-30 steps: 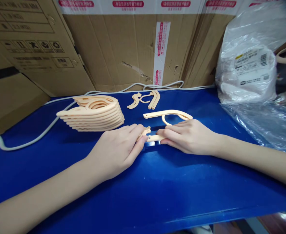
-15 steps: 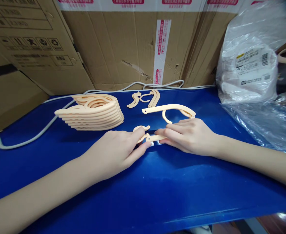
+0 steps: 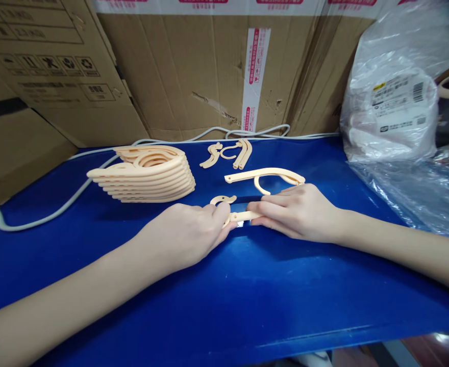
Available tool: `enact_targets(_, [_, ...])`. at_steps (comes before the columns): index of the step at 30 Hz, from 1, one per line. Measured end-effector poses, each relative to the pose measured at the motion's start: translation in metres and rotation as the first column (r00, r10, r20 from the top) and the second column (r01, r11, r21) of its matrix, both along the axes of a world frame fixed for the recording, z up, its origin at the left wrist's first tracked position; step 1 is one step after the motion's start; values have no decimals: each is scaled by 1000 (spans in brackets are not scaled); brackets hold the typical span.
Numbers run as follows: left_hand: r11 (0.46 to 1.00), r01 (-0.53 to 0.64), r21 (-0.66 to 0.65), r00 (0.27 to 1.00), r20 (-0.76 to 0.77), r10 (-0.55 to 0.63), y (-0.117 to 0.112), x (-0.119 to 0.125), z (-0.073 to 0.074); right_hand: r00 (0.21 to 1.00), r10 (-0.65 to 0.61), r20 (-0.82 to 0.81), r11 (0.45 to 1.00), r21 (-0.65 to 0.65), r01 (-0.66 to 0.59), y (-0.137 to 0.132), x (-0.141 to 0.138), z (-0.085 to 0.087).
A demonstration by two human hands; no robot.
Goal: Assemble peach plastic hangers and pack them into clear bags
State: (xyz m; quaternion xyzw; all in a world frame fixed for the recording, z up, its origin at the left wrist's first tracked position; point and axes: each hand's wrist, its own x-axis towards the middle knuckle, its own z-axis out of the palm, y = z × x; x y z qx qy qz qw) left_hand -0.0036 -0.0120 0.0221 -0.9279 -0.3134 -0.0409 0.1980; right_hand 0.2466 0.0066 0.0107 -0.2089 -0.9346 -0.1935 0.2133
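Observation:
My left hand (image 3: 188, 232) is closed, thumb and fingers pinching a cream plastic hanger hook (image 3: 220, 199) whose curved end sticks out above the fingertips. From the right, my right hand (image 3: 295, 211) grips a cream hanger arm (image 3: 242, 216); its holed end meets the hook at my left fingertips. My fingers hide most of both pieces, so I cannot tell whether they are joined. Just behind my right hand lies a partly put-together folding hanger (image 3: 270, 175), its hook pointing down toward me. Further left rests a neat stack of folded cream hangers (image 3: 144, 176).
Loose hanger parts (image 3: 228, 153) lie at the back of the blue table (image 3: 224, 306). A white cable (image 3: 71, 201) runs along the rear and left. Cardboard boxes (image 3: 194, 66) wall in the back and left. Clear plastic wrapping (image 3: 389, 112) bulges at the right.
The left thumb has curled in closer to the hook and arm ends. Both hands otherwise hold nearly the same place; the whole view has shifted slightly.

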Motion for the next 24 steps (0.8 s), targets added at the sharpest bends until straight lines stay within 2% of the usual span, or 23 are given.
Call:
enact_targets(4, [999, -12, -40, 999, 40, 14, -1, 0, -3, 1000, 8, 22, 1000, 2, -8, 0, 0, 0])
enact_targets(8, [961, -58, -271, 987, 127, 95, 0, -2, -2, 999, 12, 47, 997, 77, -15, -2, 0, 2])
enact_targets(10, [925, -26, -379, 974, 197, 108, 0, -3, 1, 999, 13, 45, 989, 145, -20, -3, -2, 2])
enact_targets(12, [905, 5, -426, 963, 247, 111, -1, -5, 4, 999, 22, 48, 986, 167, -30, -4, -3, 3])
enact_targets(14, [911, 25, -412, 959, 268, 95, -1, -6, 6, 999, 26, 46, 989, 147, -33, -4, -4, 3])
enact_targets(19, [958, 50, -282, 961, 276, 32, -1, -9, 8, 1000, 9, -14, 990, 140, -7, -4, -4, 1])
enact_targets(24, [940, 25, -341, 965, 254, 66, 0, -8, 9, 1000, -8, -22, 989, 146, 11, -4, -3, 1])
